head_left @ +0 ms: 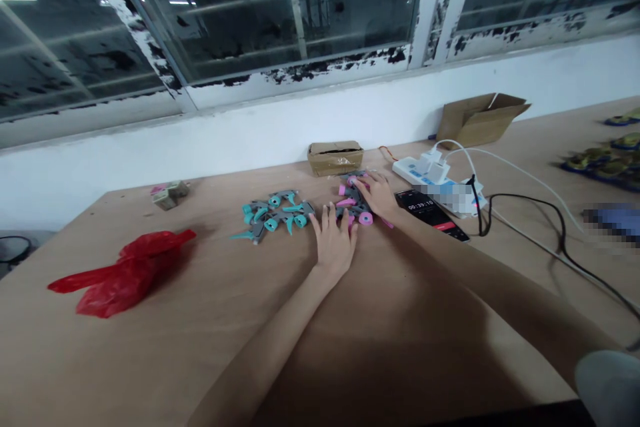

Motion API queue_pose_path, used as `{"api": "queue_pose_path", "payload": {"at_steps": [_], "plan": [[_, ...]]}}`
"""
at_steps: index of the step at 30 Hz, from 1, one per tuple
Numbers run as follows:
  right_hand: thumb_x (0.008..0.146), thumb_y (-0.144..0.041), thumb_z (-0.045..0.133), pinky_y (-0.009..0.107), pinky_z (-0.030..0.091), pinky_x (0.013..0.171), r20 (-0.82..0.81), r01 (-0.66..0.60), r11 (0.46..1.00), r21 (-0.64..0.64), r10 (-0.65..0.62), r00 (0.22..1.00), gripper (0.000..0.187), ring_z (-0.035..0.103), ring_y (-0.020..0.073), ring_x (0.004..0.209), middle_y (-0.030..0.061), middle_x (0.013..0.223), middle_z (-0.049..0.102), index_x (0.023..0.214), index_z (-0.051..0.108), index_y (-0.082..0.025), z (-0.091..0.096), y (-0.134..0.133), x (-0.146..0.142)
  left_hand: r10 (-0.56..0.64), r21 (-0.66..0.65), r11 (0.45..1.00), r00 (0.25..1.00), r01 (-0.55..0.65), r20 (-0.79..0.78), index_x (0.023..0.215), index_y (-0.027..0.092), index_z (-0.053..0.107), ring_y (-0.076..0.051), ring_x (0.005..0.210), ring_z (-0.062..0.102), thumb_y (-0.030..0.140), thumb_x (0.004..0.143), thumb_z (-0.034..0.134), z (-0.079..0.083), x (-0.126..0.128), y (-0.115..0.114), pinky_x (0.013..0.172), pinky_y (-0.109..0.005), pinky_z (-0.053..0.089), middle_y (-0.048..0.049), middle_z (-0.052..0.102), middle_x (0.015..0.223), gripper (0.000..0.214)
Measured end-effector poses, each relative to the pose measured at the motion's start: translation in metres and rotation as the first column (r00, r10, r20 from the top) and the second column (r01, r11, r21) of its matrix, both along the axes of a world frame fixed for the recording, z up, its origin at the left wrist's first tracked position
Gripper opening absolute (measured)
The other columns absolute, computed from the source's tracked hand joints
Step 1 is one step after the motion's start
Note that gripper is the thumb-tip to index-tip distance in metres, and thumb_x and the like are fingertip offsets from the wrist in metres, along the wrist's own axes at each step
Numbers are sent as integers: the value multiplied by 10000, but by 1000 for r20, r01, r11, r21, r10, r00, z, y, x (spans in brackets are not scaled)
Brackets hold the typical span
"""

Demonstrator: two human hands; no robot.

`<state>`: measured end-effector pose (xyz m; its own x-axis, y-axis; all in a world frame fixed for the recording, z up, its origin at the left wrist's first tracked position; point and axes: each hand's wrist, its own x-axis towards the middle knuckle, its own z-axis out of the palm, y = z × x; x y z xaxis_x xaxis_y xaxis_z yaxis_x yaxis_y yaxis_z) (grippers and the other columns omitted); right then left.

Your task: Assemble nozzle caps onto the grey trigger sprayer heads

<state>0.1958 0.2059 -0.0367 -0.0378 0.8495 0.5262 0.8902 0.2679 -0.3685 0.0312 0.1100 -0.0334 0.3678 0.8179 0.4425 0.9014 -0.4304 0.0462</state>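
Several small plastic pieces in grey and teal lie in a loose cluster on the table. To their right is a second cluster of similar grey and pink pieces; their exact kind is not clear. My left hand rests between the two clusters, palm down and fingers spread, its fingertips beside the nearest pieces. Over the pink cluster lies my right hand, with fingers stretched out and touching the pieces. It partly covers them, and no piece is plainly gripped.
A red plastic bag lies at left, near small wrapped bundles. Behind the pieces stands a small cardboard box. A phone showing a timer, a power strip, cables and an open carton are at right.
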Motion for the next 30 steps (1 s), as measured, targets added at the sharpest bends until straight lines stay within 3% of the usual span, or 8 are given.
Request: {"api": "queue_pose_path", "payload": {"at_steps": [4, 9, 13, 18, 23, 26, 30], "plan": [[922, -488, 208, 450, 275, 1036, 57, -88, 996, 6, 87, 995, 528, 351, 239, 1283, 92, 1284, 527, 1218, 536, -199, 8, -28, -2, -16, 5, 1000, 1000, 16, 2, 1265, 111, 478, -347, 1303, 307, 466, 893, 375, 0, 4, 10, 1062, -614, 99, -217, 390, 1376, 524], [849, -573, 371, 501, 234, 1057, 160, -176, 984, -38, 180, 970, 563, 271, 276, 1332, 91, 1435, 341, 1292, 460, -238, 2, -62, -9, -44, 34, 999, 998, 43, 41, 1243, 142, 488, -346, 1301, 300, 481, 842, 473, 9, -12, 6, 1058, -610, 116, -202, 361, 1386, 525], [843, -571, 386, 513, 230, 1057, 181, -151, 986, -65, 160, 970, 598, 240, 309, 1342, 130, 1455, 288, 1306, 443, -197, -4, -57, -12, 8, 83, 996, 995, -16, 97, 1147, 185, 551, -310, 1249, 371, 384, 831, 524, 26, -53, 0, 1066, -560, 168, -155, 421, 1320, 374], [862, -542, 364, 563, 222, 1043, 160, -110, 993, -42, 115, 980, 609, 217, 340, 1343, 160, 1444, 297, 1339, 394, -165, 2, -50, -21, 156, 148, 971, 965, -189, 211, 1053, 182, 577, -275, 1117, 479, 344, 866, 468, 40, -129, 2, 956, -462, 381, -129, 504, 1184, 270], [847, -581, 368, 503, 223, 1077, 208, -216, 976, -21, 216, 954, 598, 255, 266, 1340, 106, 1422, 360, 1317, 425, -216, 10, -69, -47, 224, 165, 948, 941, -270, 255, 1118, 165, 551, -269, 1129, 469, 386, 881, 433, 29, -176, 2, 970, -423, 374, -135, 521, 1172, 345], [852, -554, 394, 472, 245, 1080, 251, -279, 960, -36, 279, 927, 531, 271, 249, 1337, 85, 1419, 372, 1271, 483, -239, 9, -76, -59, 254, 152, 943, 937, -295, 239, 1177, 165, 523, -291, 1197, 417, 434, 868, 444, 19, -181, 5, 990, -441, 348, -152, 460, 1280, 418], [903, -447, 354, 502, 248, 1070, 257, -261, 965, -35, 261, 931, 438, 290, 266, 1328, 115, 1379, 423, 1225, 532, -209, 11, -72, -63, 311, 120, 934, 931, -337, 192, 1250, 180, 476, -333, 1236, 371, 473, 833, 485, 12, -178, 13, 989, -479, 328, -171, 364, 1380, 510]]}}
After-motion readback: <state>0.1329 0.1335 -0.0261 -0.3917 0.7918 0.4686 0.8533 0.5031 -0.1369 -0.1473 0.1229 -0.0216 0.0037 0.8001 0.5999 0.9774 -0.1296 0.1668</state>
